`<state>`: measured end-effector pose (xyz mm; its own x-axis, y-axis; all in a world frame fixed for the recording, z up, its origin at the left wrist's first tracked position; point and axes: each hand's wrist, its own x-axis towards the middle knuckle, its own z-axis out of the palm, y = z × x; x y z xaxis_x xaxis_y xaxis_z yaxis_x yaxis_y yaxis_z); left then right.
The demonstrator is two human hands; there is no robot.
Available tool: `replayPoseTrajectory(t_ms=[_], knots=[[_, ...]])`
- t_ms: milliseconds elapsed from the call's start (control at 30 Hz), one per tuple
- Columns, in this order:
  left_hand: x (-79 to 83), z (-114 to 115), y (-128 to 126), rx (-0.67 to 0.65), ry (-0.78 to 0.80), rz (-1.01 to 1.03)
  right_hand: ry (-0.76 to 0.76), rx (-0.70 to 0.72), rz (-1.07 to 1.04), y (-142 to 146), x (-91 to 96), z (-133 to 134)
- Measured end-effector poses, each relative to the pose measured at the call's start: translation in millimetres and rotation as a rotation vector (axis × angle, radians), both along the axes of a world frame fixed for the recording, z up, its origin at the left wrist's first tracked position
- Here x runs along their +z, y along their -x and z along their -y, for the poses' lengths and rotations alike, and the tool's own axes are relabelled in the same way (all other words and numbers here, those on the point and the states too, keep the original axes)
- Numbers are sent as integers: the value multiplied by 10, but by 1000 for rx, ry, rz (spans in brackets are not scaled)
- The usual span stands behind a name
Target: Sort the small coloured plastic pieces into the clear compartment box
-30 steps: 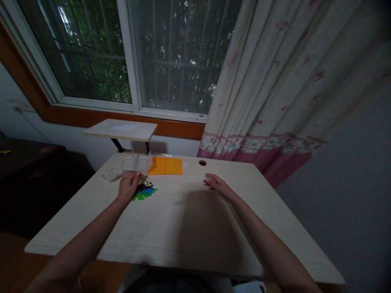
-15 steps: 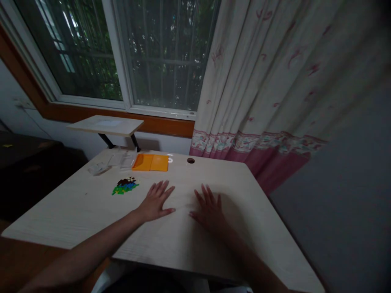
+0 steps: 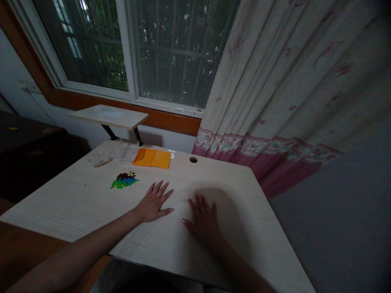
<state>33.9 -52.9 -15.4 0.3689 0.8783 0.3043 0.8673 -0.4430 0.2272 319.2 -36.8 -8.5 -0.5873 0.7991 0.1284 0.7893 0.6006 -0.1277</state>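
My left hand lies flat and open on the pale wooden table, fingers spread, holding nothing. My right hand rests flat and open just to its right, also holding nothing. A small heap of green, blue and dark bricks lies on the table to the left of my left hand, apart from it. Behind the heap sits an orange tray. Clear plastic pieces lie left of the tray.
A small raised shelf stands at the table's back left under the window. A round cable hole is near the back edge. A curtain hangs at the right. Dark furniture stands to the left.
One second ago my left hand was at the brick heap; it has drawn back to the middle. Both hands now lie flat side by side. The view has shifted slightly.
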Motion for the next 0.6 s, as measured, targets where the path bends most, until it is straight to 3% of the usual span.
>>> replayPoseTrajectory(t_ms=[267, 433, 600], knots=[[129, -42, 270, -229, 140, -91, 37, -6, -15, 0, 13, 5], [69, -48, 319, -247, 64, -75, 49, -19, -27, 4, 78, 16], [8, -85, 290, -224, 115, -48, 84, -78, -5, 49, 145, 21]])
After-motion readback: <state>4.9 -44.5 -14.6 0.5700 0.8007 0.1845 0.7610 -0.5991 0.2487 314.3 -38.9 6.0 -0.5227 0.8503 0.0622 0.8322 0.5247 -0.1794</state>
